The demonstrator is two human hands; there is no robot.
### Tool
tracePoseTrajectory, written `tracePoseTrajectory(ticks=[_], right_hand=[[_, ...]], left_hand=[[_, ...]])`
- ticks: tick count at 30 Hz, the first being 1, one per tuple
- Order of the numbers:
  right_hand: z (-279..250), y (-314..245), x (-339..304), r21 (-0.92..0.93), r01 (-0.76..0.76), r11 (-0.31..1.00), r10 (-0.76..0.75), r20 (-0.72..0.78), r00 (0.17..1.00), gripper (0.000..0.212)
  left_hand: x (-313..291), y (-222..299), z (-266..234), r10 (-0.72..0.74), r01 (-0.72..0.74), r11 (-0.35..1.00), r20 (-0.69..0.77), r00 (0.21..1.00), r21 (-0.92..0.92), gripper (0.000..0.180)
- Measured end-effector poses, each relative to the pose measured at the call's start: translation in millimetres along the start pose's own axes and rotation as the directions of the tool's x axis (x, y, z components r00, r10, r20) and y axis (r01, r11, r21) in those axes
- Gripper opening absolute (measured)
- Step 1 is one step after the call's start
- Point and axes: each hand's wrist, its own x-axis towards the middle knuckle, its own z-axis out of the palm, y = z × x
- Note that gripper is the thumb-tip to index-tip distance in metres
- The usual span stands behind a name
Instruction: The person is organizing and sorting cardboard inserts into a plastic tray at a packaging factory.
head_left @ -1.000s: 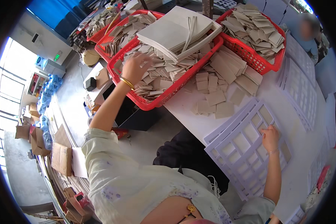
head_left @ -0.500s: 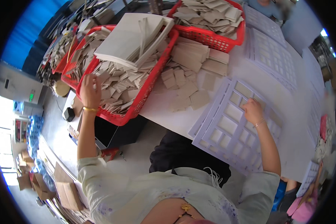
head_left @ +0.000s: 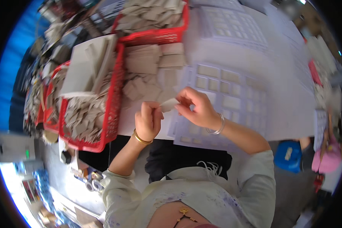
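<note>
My left hand (head_left: 148, 121) and my right hand (head_left: 197, 108) meet over the table's near side, with a small pale cardboard piece (head_left: 168, 104) between them. Both hands pinch it, the left at its left end and the right at its right end. Under and beside my right hand lies a lavender frame sheet (head_left: 250, 85) with rows of rectangular windows, some showing grey-beige pieces inside. Behind my hands, loose cardboard pieces (head_left: 141, 87) are scattered on the table, with stacked cardboard rectangles (head_left: 142, 62) just beyond.
A red basket (head_left: 119, 91) of small cardboard pieces stands at the left, a thick stack of white sheets (head_left: 81, 68) resting on it. Another red basket (head_left: 155, 37) is farther back. More window sheets (head_left: 235, 26) lie at the far side. A person in pink (head_left: 326, 154) is at the right.
My left hand has left the red basket and come right to the middle. My right hand has lifted off the frame sheet and moved left; both now hold a cardboard piece. The view has shifted.
</note>
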Motion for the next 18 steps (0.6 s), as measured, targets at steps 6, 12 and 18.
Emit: tracePoseTrajectory(ticks=[6, 12, 18], right_hand=[[-73, 29, -36, -0.132, -0.102, 0.986, 0.072, -0.219, 0.973, 0.01], [-203, 64, -62, -0.279, -0.258, 0.925, 0.097, -0.484, 0.87, 0.008], [-239, 113, -76, -0.371, -0.409, 0.834, 0.297, -0.323, 0.899, 0.004]], left_hand=[[3, 2, 75, -0.085, 0.114, 0.978, 0.166, 0.982, -0.173, 0.02], [-8, -2, 87, -0.083, 0.088, 0.996, 0.329, 0.941, 0.001, 0.033], [-34, -15, 75, -0.189, 0.178, 0.982, 0.303, 0.934, 0.063, 0.034]])
